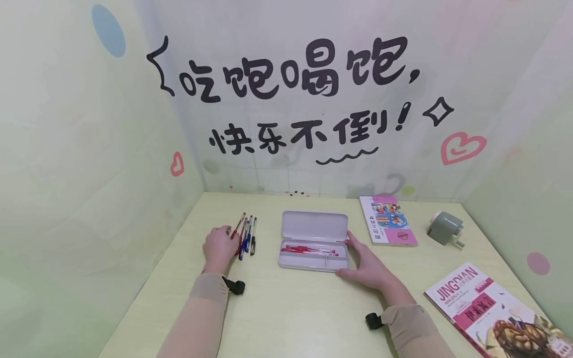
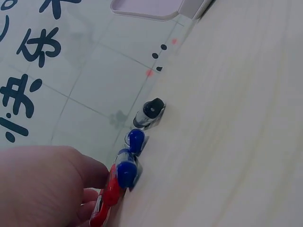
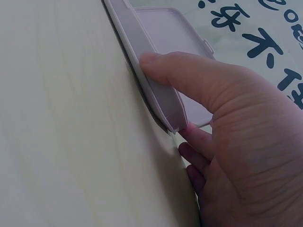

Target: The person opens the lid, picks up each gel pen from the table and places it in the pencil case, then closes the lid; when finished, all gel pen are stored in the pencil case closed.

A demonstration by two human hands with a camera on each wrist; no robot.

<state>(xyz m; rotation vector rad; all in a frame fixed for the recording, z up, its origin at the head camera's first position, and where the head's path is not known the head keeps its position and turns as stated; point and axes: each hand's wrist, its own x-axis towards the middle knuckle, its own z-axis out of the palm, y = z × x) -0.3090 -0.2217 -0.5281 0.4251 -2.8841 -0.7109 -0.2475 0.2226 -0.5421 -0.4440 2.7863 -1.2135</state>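
Observation:
My left hand (image 1: 220,249) is at the left of the table, thumb and fingers pinching a red pen (image 2: 111,188) at the near side of a small group of pens. Right beside it lie blue pens (image 1: 247,239) and a black pen (image 1: 253,237), caps toward me. A pale lilac pencil case (image 1: 315,226) lies open at the middle, its lid tilted back. Several red pens (image 1: 309,249) rest in its long back compartment. With thumb on the front wall and fingers behind, my right hand (image 1: 370,266) grips the case's right end.
Behind the case, to the right, lies a pink-and-white book (image 1: 388,221). A grey pencil sharpener (image 1: 445,227) with a crank stands farther right. A magazine (image 1: 470,293) covers the near right corner. Printed walls (image 1: 286,179) border the table's back and sides.

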